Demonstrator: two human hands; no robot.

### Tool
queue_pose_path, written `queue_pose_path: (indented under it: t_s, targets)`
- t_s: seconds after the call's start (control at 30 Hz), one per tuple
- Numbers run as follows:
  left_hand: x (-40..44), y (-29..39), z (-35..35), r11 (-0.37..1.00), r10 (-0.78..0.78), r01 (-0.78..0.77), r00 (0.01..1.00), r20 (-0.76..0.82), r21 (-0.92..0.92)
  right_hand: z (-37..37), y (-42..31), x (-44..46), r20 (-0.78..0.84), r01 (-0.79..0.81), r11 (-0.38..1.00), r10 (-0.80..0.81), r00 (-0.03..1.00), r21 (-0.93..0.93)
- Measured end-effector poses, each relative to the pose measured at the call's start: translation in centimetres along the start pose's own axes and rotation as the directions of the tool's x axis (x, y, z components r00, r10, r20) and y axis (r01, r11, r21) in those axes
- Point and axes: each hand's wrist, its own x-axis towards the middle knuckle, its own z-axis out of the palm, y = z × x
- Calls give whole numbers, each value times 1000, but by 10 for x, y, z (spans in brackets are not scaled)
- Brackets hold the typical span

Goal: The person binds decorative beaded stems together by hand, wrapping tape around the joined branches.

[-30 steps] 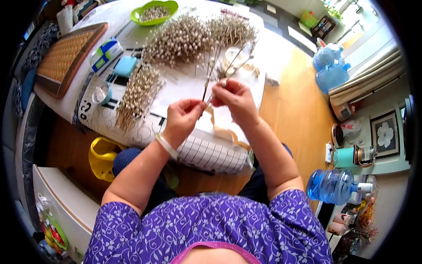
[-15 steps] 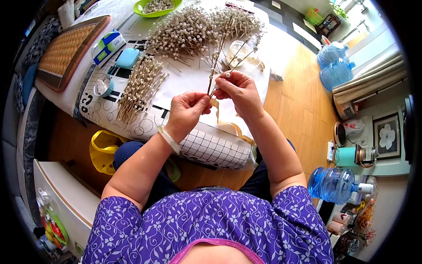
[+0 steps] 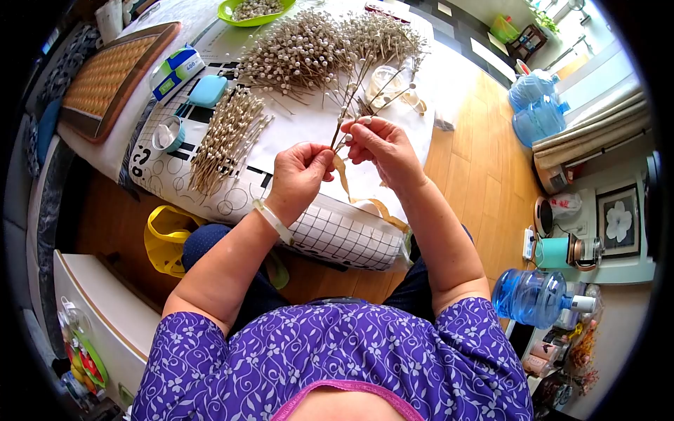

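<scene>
In the head view, my left hand [image 3: 302,175] pinches the lower end of a thin brown branch [image 3: 338,130] with small white buds, which points up and away from me. A strip of tan tape [image 3: 342,175] hangs from the stem by my left fingertips. My right hand [image 3: 382,149] is closed beside the branch, thumb and fingers together near a small white bud [image 3: 348,138]. Its short stem meets the branch, partly hidden by the fingers. The tape runs down toward a tan roll [image 3: 379,207] at the table's near edge.
Behind my hands lie a large pile of budded stems [image 3: 295,56] and a smaller bundle [image 3: 228,137]. A light-blue box [image 3: 208,91], a small round tub [image 3: 168,133], a tissue pack [image 3: 177,71], a green bowl [image 3: 256,19] and a clear container [image 3: 386,83] stand around them.
My right fingers have shifted slightly at the branch, and the white bud sits a little farther right. My left hand keeps its pinch on the stem. The view has shifted slightly.
</scene>
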Motion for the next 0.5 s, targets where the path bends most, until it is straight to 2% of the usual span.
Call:
queue_pose_path:
  t_s: [0.07, 0.2, 0.3, 0.37, 0.43, 0.5]
  targets:
    - [0, -2, -1, 1000, -1, 1, 1000, 5, -3, -1, 5, 3, 28, 27, 999, -26, 999, -47]
    - [1, -3, -2, 1000, 20, -20, 1000, -3, -15, 2, 6, 3, -8, 16, 1000, -16, 1000, -23]
    - [1, -1, -2, 1000, 16, -16, 1000, -14, -8, 3, 8, 1, 60, 12, 1000, -12, 998, 7]
    - [1, 0, -3, 1000, 26, -26, 1000, -9, 2, 5, 8, 0, 113, 25, 999, -20, 993, -47]
    - [1, 2, -2, 999, 34, -34, 999, -1, 13, 4, 9, 0, 87, 9, 998, -4, 996, -54]
    - [0, 3, -1, 1000, 14, -14, 1000, -1, -8, 3, 10, 1, 100, 79, 996, -74, 992, -46]
